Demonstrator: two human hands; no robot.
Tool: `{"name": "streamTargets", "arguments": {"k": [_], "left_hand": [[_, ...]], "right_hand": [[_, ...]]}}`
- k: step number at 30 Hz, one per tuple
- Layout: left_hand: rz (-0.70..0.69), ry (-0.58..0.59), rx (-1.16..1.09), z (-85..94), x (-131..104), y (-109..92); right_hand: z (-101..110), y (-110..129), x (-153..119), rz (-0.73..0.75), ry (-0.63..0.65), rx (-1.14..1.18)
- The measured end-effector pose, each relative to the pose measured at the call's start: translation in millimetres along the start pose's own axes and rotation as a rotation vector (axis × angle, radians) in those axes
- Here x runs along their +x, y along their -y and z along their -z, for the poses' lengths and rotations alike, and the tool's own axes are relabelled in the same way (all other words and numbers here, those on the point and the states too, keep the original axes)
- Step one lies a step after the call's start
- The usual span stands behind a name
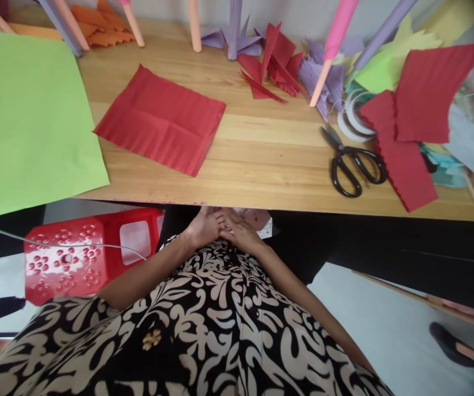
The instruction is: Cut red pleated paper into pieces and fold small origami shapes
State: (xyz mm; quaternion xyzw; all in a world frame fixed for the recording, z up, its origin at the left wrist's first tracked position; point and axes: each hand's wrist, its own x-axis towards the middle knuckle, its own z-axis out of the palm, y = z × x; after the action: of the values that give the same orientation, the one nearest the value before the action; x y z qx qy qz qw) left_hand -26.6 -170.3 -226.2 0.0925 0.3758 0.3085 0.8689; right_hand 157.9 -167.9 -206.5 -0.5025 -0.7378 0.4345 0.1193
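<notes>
Below the table's front edge, my left hand [206,226] and my right hand [241,230] rest together at my lap. The fingers of both lie loosely stretched and overlap, with nothing visible in them. A pinkish-white, shiny-edged item [262,221] shows just beyond my right hand; I cannot make out what it is. On the wooden table [262,170] in front lies a creased red crepe paper sheet [165,121]. To its right rest black-handled scissors [352,162], blades pointing to the back left. Neither hand touches the paper or the scissors.
A large green paper sheet [31,121] covers the table's left. Red paper strips [406,157] overlap at right beside white tape rolls [356,115]. Folded red paper pieces [276,60] and coloured rolled-paper sticks [334,44] stand behind. A red plastic stool [66,256] is below left.
</notes>
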Motion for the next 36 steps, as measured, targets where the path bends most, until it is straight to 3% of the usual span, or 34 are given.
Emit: {"name": "streamTargets", "arguments": {"k": [3, 5, 10, 12, 13, 16, 18, 20, 23, 26, 28, 31, 36], "left_hand": [[0.004, -0.025, 0.044, 1.7, -12, -3], [-0.02, -0.066, 0.205, 2.7, -20, -3], [-0.126, -0.111, 0.491, -12.9, -40, -3], [-0.168, -0.021, 0.577, -30.1, -54, -13], [-0.222, 0.088, 0.673, -41.0, -63, -21], [-0.494, 0.358, 0.897, -77.5, -99, -52], [-0.697, 0.388, 1.05, -97.1, -121, -76], [-0.921, 0.325, 1.268, -105.2, -136, -100], [-1.163, -0.04, 1.616, -92.9, -136, -136], [-1.099, -0.471, 1.899, -70.3, -121, -163], [-1.012, -0.65, 1.977, -65.0, -111, -171], [-0.948, -0.654, 2.043, -79.6, -101, -159], [-0.998, -0.43, 2.019, -117.7, -91, -116]], "right_hand": [[12, -40, 0, -0.149, -0.104, 0.025], [25, -57, -10, -0.194, -0.152, 0.059], [28, -72, -32, -0.263, -0.222, 0.136], [21, -75, -31, -0.277, -0.24, 0.139], [17, -75, -30, -0.279, -0.247, 0.139], [12, -71, -30, -0.254, -0.252, 0.147], [12, -61, -33, -0.214, -0.234, 0.164], [15, -44, -38, -0.158, -0.187, 0.188], [26, -11, -44, -0.041, -0.092, 0.213], [48, 26, -48, 0.159, -0.06, 0.157], [67, 47, -49, 0.302, -0.121, 0.127], [97, 73, -49, 0.468, -0.223, 0.08], [132, 101, -38, 0.53, -0.387, -0.027]]}}
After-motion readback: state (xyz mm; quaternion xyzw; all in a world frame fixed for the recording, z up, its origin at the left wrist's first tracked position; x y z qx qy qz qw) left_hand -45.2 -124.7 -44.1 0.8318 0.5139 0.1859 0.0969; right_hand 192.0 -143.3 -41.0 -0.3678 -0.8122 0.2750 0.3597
